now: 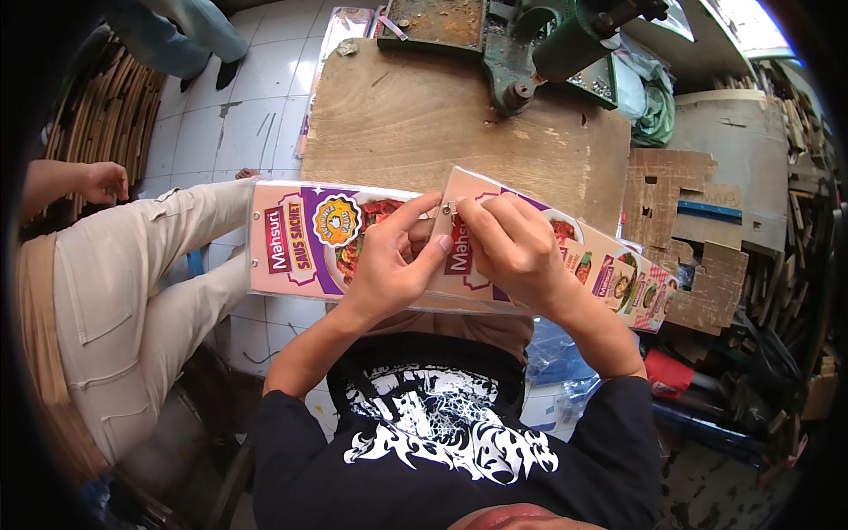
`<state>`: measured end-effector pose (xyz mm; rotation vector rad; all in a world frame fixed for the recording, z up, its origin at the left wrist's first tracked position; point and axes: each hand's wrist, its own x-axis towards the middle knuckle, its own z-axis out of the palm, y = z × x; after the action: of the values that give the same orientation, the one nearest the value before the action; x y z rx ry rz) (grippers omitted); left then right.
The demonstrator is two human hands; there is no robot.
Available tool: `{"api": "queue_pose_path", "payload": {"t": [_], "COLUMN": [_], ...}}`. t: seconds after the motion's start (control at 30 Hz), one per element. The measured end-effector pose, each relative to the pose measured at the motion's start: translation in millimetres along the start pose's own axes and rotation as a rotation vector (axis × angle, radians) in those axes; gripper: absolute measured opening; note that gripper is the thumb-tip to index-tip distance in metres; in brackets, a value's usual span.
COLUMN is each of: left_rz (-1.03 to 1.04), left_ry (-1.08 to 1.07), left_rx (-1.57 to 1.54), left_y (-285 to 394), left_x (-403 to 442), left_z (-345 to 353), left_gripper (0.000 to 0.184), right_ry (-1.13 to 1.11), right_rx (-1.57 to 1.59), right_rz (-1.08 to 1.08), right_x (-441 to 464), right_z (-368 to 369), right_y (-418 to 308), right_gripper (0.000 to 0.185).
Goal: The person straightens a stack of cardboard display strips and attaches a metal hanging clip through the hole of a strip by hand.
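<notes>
Two printed signs lie overlapping across my lap and the table's near edge. The lower sign (pixel 309 238) reads "Mahsuri Saus Sachet" and has metal eyelets at its left end. Tilted on top of it is the upper sign (pixel 623 287), also marked "Mahsuri". My left hand (pixel 397 256) is closed on the left end of the upper sign, thumb on its face. At that sign's upper left corner, my right hand (pixel 517 238) pinches a small metal hook (pixel 452 208) close to an eyelet. The fingertips partly hide the hook.
A wooden tabletop (pixel 459 115) carries a green hand press (pixel 552 57) and a metal tray (pixel 433 26). Another person in beige trousers (pixel 115 291) is close on my left, one hand (pixel 106 183) hanging. Cut boards (pixel 707 212) stand at right.
</notes>
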<state>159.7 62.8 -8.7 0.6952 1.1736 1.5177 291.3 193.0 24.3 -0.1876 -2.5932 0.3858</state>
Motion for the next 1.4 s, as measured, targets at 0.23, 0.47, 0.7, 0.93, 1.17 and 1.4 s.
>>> {"api": "queue_pose_path", "payload": {"t": [0.23, 0.47, 0.7, 0.93, 1.17, 1.4], "left_rz": [0.039, -0.015, -0.009, -0.023, -0.025, -0.006], "left_ry": [0.002, -0.008, -0.013, 0.008, 0.019, 0.006], "left_rx": [0.052, -0.018, 0.006, -0.012, 0.026, 0.019], "left_y": [0, 0, 0, -1, -1, -1], "left_x": [0, 1, 1, 2, 2, 1], "left_z": [1, 1, 0, 1, 1, 1], "left_gripper": [0.043, 0.042, 0.04, 0.038, 0.038, 0.047], "right_ry": [-0.018, 0.21, 0.146, 0.091, 0.087, 0.13], "right_rx": [0.022, 0.141, 0.166, 0.187, 0.135, 0.103], "right_rz": [-0.029, 0.142, 0.126, 0.109, 0.152, 0.141], "right_x": [-1, -4, -5, -3, -5, -8], "right_z": [1, 5, 0, -6, -11, -2], "right_y": [2, 1, 2, 3, 0, 1], "right_gripper": [0.034, 0.02, 0.024, 0.027, 0.026, 0.023]}}
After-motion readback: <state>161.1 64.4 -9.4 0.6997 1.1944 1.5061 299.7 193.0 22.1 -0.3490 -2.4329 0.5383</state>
